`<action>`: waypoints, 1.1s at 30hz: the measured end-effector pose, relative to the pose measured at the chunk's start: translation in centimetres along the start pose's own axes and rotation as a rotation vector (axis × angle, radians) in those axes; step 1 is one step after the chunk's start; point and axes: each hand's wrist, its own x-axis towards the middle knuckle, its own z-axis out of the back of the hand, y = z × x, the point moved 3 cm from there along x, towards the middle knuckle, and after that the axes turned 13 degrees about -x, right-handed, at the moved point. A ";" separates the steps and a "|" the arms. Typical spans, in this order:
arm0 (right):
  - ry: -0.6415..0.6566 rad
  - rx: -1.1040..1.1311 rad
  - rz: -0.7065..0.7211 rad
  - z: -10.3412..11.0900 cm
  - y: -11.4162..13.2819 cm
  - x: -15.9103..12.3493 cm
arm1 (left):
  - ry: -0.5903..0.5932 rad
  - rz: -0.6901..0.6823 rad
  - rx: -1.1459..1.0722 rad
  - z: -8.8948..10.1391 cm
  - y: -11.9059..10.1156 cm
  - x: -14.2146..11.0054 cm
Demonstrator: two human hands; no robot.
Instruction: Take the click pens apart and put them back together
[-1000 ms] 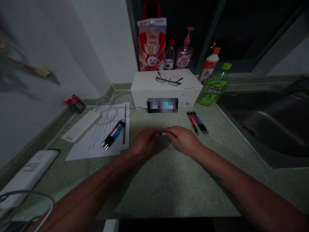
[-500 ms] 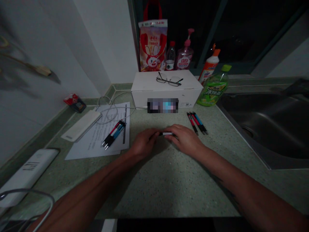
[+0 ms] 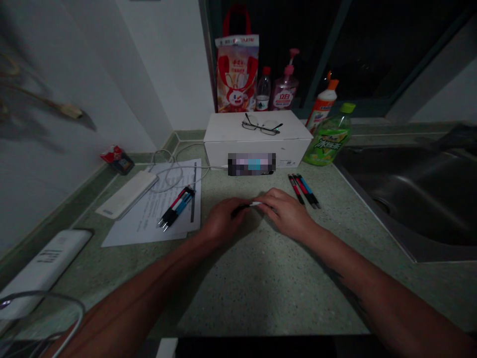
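Note:
Over the middle of the counter, a black-and-white pen [image 3: 255, 203] spans the space between my hands. My left hand [image 3: 224, 218] is closed around its black end. At the white end, my right hand [image 3: 285, 211] pinches with thumb and fingers; part of the pen is hidden by them. To the left, a bunch of pens [image 3: 177, 209] in black, red, white and blue lies on printed paper [image 3: 130, 231]. Several more pens [image 3: 303, 190], red-and-black and blue-and-black, lie side by side right of my right hand.
Behind my hands, a white box [image 3: 257, 136] carries eyeglasses [image 3: 262, 125], and a phone [image 3: 251, 164] leans on its front. A green bottle [image 3: 330, 136] stands beside the sink [image 3: 376, 209]. White power bank [image 3: 128, 194], cables and a power strip [image 3: 44, 266] lie left.
The pen has tilted and shifted a little left, with more of its black part showing at my left hand. My right fingers have moved slightly up.

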 end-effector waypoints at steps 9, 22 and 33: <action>-0.019 -0.102 -0.077 0.6 -2.1 0.2 | -0.200 0.159 0.058 2.0 0.1 0.4; 0.022 -0.502 0.140 0.8 -0.7 0.2 | -0.170 0.219 0.044 1.5 0.1 0.5; 0.045 -0.440 0.062 2.2 -2.7 0.1 | -0.175 0.219 0.035 1.5 0.5 0.4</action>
